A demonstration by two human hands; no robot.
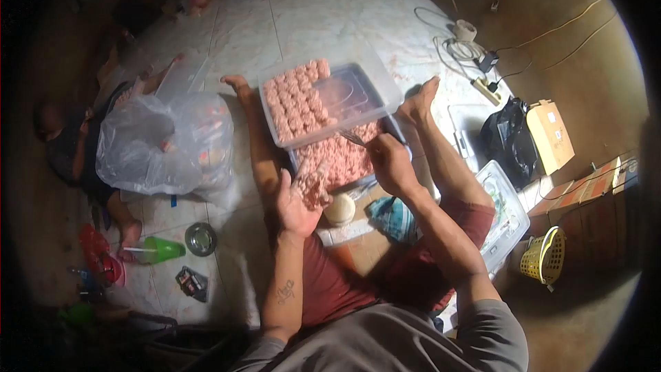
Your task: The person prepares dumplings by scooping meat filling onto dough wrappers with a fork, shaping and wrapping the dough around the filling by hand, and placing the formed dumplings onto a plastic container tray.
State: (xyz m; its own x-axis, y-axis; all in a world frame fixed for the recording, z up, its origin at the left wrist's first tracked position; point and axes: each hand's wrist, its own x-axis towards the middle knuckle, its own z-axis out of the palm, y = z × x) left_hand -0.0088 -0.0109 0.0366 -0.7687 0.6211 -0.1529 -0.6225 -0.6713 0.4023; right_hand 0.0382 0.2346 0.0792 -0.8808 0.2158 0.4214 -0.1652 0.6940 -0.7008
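My left hand point(300, 205) is palm up with its thumb and fingers apart, and pink ground meat point(315, 191) clings to the fingers. My right hand point(392, 164) is closed round a metal fork point(353, 138), its head over the meat mass. Between my legs stands a tub holding a loose mass of pink ground meat point(341, 160). Across its far part rests a clear plastic box point(375, 111). Rows of shaped meat balls point(296, 100) fill the box's left side; its right side shows bare bottom. A round whitish object point(339, 210) is close to my left hand.
A blue cloth point(392, 219) is by my right thigh. Left are a big plastic bag point(148, 145), a green cup point(164, 249), a metal bowl point(201, 239) and another person point(82, 141). Right are a container lid point(506, 217), a yellow basket point(542, 256), a black bag point(509, 134) and cables point(463, 48).
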